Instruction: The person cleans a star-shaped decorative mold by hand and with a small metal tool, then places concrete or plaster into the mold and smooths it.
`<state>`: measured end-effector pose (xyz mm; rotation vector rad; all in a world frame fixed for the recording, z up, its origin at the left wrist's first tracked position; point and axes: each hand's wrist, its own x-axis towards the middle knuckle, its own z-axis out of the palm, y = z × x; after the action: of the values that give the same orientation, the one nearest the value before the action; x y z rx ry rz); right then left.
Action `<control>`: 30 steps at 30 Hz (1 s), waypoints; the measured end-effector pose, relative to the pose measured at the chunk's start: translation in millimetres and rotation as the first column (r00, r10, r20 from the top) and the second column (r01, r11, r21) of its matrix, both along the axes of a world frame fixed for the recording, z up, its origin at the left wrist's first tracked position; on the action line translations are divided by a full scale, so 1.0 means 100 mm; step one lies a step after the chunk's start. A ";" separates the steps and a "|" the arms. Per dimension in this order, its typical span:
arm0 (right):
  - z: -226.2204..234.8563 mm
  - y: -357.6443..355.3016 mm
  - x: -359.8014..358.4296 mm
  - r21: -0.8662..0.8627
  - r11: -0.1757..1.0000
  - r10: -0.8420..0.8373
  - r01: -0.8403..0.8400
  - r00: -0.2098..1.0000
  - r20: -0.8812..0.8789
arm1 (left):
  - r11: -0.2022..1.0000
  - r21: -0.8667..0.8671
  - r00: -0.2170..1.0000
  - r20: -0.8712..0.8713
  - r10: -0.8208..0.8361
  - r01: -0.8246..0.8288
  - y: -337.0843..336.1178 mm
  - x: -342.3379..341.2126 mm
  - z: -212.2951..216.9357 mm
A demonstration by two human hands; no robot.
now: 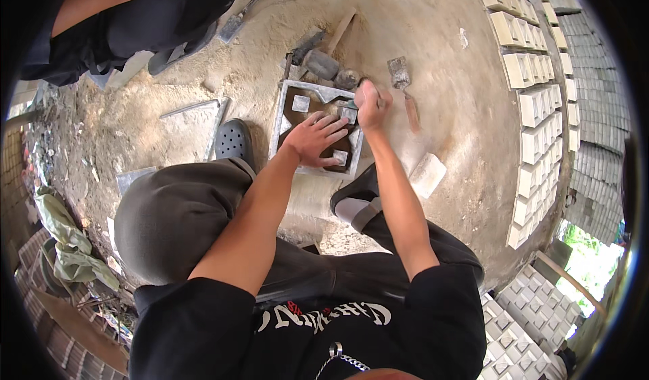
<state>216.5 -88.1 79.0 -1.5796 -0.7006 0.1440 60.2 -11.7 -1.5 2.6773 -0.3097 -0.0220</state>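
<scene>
Between my feet on the floor lies a square grey mould (278,120) with notched inner sides. Brown, earthy material fills it around small pale square blocks (301,103). My left hand (314,138) rests palm down across the mould, fingers spread, its tips by the blocks on the right. At the mould's upper right corner, my right hand (372,106) is closed in a fist. What it grips is mostly hidden; a thin grey edge shows beside it over the mould.
A trowel (412,113) lies right of the mould, near a pale flat slab (427,175). Dark cylindrical pieces (321,63) and a wooden handle (341,32) lie beyond it. Rows of cast blocks (534,72) stand far right. Another person's dark-clothed leg (149,15) is at upper left.
</scene>
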 end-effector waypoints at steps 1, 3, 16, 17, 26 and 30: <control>-0.01 0.01 -0.01 0.010 1.000 0.023 -0.021 0.984 -0.178 | 1.000 0.002 1.000 0.001 -0.004 0.004 0.00 0.00 -0.01; -0.03 0.02 -0.04 0.038 0.998 0.063 -0.053 0.946 -0.317 | 1.000 0.013 1.000 0.002 0.000 0.000 0.01 0.01 -0.02; -0.08 0.01 -0.01 0.178 0.981 -0.020 0.078 0.952 -0.305 | 0.999 -0.020 0.999 0.030 -0.033 0.034 -0.01 -0.02 -0.09; -0.08 0.03 -0.01 0.200 0.976 -0.025 0.088 0.954 -0.298 | 0.999 -0.017 0.998 0.033 -0.047 0.048 -0.02 -0.02 -0.11; -0.11 0.08 0.03 -0.003 0.964 0.261 -0.266 0.948 -0.184 | 0.996 0.005 0.991 0.105 -0.086 0.086 -0.06 -0.03 -0.18; -0.17 0.11 0.03 -0.117 0.949 0.294 -0.292 0.956 -0.007 | 0.997 -0.001 0.993 0.090 -0.080 0.081 -0.03 0.01 -0.16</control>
<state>219.9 -77.1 62.0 -1.5803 -0.9486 0.4026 61.4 -14.5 -17.2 2.6648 -0.4454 0.0741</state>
